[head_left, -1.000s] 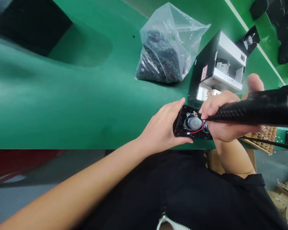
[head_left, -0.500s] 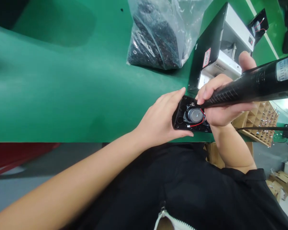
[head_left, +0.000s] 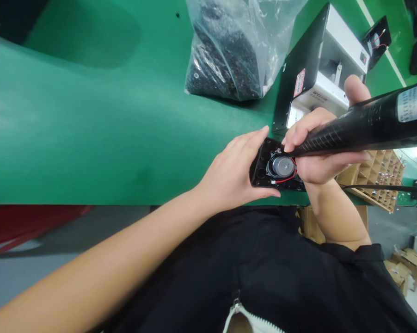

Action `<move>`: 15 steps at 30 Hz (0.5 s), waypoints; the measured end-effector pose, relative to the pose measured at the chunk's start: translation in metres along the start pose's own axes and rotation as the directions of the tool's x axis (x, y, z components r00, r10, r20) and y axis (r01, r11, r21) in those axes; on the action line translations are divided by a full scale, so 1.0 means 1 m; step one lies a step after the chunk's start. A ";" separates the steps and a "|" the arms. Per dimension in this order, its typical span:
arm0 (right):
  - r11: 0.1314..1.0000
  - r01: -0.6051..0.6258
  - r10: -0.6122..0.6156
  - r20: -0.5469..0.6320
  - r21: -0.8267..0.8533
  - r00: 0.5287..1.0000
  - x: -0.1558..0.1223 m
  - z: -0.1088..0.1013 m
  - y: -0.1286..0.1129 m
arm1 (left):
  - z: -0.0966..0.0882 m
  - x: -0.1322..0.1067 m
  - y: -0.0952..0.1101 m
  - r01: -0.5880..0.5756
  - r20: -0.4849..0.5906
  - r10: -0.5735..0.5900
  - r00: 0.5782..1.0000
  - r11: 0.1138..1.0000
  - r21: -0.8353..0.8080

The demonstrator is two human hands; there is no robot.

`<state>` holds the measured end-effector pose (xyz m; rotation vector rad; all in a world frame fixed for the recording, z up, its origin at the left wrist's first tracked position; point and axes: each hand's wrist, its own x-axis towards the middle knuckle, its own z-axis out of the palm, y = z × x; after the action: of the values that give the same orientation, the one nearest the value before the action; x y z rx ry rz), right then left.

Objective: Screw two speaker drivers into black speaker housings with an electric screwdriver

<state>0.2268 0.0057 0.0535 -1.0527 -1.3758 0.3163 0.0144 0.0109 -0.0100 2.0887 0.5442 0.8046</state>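
The panel (head_left: pixel 263 161) lies on the green bench (head_left: pixel 107 152), close to the bench's near edge, with its open side up. A round speaker (head_left: pixel 283 165) sits in it, and a thin red wire (head_left: pixel 285 181) curves beside the speaker to a small white plug (head_left: pixel 273 182). The panel looks like stiff plastic, probably light in itself, with the metal speaker likely giving most of the weight. The wire and plug seem the fragile part, so the outer edges are the sound place to take hold. The smooth black frame might slide if only lightly held.

The left hand (head_left: pixel 229 171) does this: it straddles the panel's left end, fingers along the far edge, thumb along the near one. The right hand (head_left: pixel 315 170) is wrapped round a thick black tool (head_left: pixel 354 129), slanted with its narrow end down at the panel. Whether the tip touches anything cannot be told; the hand and tool hide much of the panel's right end.

Just beyond the panel stands a metal machine (head_left: pixel 300 76), leaving little room on that side. A clear bag (head_left: pixel 225 60) of small dark parts rests to its left. To the right, a divided tray (head_left: pixel 347 178) sits near the right forearm, and a black cable (head_left: pixel 378 188) crosses over it. A second panel (head_left: pixel 378 41) lies behind the machine.
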 end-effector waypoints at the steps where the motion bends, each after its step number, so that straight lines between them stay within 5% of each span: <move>1: 1.000 -0.013 0.013 0.002 -0.014 1.000 0.000 0.000 0.000 | 0.000 0.000 0.000 -0.010 -0.006 0.010 1.000 1.000 -0.002; 8: 0.991 0.041 -0.041 -0.002 0.124 0.999 0.007 0.002 -0.008 | 0.001 0.000 0.000 0.014 0.004 -0.014 1.000 1.000 0.003; 15: 0.979 -0.028 0.029 0.002 0.203 1.000 0.004 -0.002 -0.003 | 0.001 0.001 -0.001 0.055 0.020 -0.054 0.998 0.998 -0.011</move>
<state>0.2283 0.0057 0.0584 -0.9033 -1.2988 0.4677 0.0157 0.0115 -0.0105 2.0598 0.5821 0.7540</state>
